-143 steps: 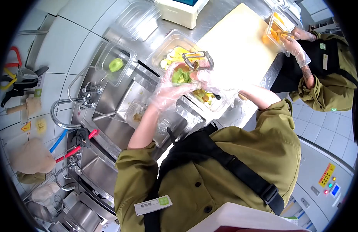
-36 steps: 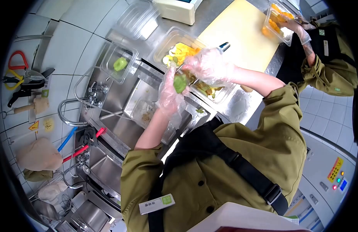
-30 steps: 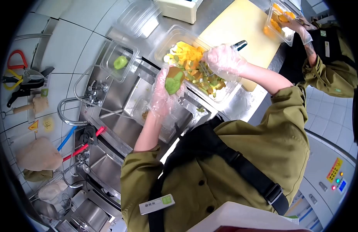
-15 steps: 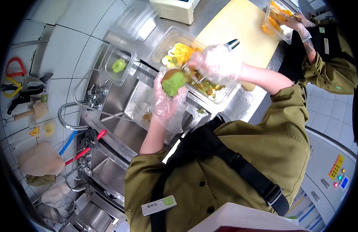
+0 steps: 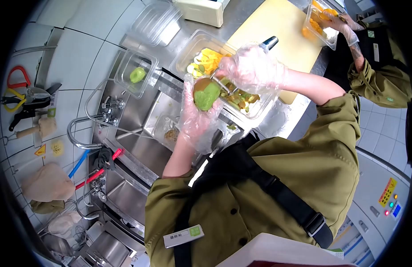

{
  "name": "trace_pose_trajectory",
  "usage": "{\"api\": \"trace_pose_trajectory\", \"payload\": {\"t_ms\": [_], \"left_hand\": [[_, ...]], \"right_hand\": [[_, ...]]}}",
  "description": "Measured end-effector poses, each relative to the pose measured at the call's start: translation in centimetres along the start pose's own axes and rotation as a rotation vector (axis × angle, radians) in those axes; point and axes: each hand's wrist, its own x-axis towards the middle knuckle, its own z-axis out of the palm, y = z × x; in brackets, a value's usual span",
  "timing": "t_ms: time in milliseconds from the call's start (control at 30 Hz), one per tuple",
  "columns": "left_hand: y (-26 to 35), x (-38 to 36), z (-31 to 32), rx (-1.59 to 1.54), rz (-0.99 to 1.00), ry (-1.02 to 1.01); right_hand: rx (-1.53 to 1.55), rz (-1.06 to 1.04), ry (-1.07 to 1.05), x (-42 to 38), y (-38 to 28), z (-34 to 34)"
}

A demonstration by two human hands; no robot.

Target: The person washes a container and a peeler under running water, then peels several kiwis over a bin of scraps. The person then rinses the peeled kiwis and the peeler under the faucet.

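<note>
**Peeling a kiwi over a fruit tub**

Looking down from a head camera at two gloved hands working above a steel counter. Cupping a half-peeled kiwi in the left hand, fingers curled up around its underside, green flesh showing with a brown patch of skin remaining at the top. Hovering just over the near edge of a clear tub holding yellow and green fruit scraps. Gripping a peeler in the right hand, fingers wrapped tightly round the handle, dark handle end poking out past the knuckles, metal head touching the kiwi's upper right side; blade detail too blurred to make out through the glove.

Sitting to the left, a smaller tub containing one peeled green kiwi, perched on the rim of a sink. Resting inside the sink, another small tub with brownish bits, possibly peel. Curving over the sink's left side, a tap. Lying beyond the fruit tub, a pale cutting board. Working at the far right end of the counter, a co-worker's gloved hand reaching into a tub of orange fruit. Hanging on the tiled wall at far left, scissors with red and yellow handles.
</note>
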Motion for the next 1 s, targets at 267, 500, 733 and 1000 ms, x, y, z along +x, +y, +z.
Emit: {"api": "trace_pose_trajectory", "payload": {"t_ms": [267, 500, 733, 1000], "left_hand": [[-0.6, 0.8, 0.8, -0.059, 0.09, -0.041], [0.5, -1.5, 2.9, 0.129, 0.196, 0.108], [-0.3, -0.2, 1.7, 0.506, 0.259, 0.073], [1.2, -1.7, 0.3, 0.513, 0.179, 0.113]], "right_hand": [[-0.138, -0.074, 0.069, 0.3, -1.0, 0.8], [-0.036, -0.064, 0.092, -1.7, 4.3, 3.0], [0.098, -0.001, -0.085, 2.3, -0.6, -0.2], [-0.114, 0.073, -0.295, -2.2, 6.3, 4.8]]}}
